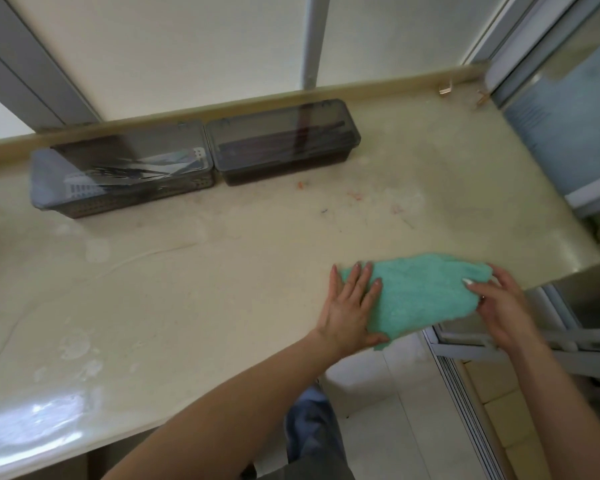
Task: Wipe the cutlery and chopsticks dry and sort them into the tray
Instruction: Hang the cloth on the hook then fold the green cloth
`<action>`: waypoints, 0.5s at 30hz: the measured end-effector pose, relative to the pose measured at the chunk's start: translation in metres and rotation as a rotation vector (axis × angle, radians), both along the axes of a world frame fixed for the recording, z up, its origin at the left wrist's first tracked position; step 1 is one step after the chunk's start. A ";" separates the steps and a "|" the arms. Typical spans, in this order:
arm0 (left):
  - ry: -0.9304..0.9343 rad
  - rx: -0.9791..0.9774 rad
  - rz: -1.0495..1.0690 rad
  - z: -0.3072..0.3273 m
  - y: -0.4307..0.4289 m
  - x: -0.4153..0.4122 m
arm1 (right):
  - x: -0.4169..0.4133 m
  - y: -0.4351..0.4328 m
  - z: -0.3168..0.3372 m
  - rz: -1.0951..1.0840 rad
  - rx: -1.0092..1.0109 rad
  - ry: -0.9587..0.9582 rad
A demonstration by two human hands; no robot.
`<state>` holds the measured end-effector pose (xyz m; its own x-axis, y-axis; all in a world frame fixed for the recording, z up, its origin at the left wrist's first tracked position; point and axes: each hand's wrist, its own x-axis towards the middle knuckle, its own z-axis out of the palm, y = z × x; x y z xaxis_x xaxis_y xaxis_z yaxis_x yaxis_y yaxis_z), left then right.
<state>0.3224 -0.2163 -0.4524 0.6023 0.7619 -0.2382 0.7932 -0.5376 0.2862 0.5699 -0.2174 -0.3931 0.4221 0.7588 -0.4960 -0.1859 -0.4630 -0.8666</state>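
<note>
I see my left hand (350,306) lying flat on the left end of the green cloth (426,292), fingers straight and spread, pressing it down and gripping nothing. My right hand (499,306) is at the cloth's right end, one finger laid across the fabric; I cannot tell whether it pinches the edge or only rests there. The cloth lies spread at the near right edge of the beige tabletop (222,271), its near corner hanging just over the rim. At the far side, against the ledge, two smoky lidded boxes stand touching end to end, both lids down. The left box (84,202) holds metal cutlery (132,172), seen through the lid. The right box (284,168) holds long dark chopsticks (291,135). Wet patches (73,344) mark the near left of the tabletop, and a few orange specks (355,195) lie near the right box.
</note>
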 end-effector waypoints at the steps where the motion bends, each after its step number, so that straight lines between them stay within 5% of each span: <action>1: -0.060 -0.035 0.023 0.008 0.002 0.001 | -0.003 0.002 0.006 0.068 0.018 -0.005; 5: -0.411 0.014 0.080 0.055 0.032 0.005 | -0.020 0.006 0.051 0.540 0.049 0.114; 9: -0.363 0.052 -0.193 0.096 0.057 0.018 | -0.023 0.011 0.084 0.823 -0.009 0.118; 11: -0.346 -0.214 -0.194 0.113 0.053 0.020 | -0.011 0.008 0.096 0.795 -0.040 0.166; 15: -0.639 -0.961 0.004 0.142 0.018 0.022 | 0.014 0.005 0.111 0.796 -0.049 0.215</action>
<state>0.3447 -0.1981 -0.3101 0.8201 0.4334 -0.3737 0.3575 0.1218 0.9259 0.5836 -0.2129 -0.2818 -0.3401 0.7663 -0.5450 0.0542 -0.5626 -0.8249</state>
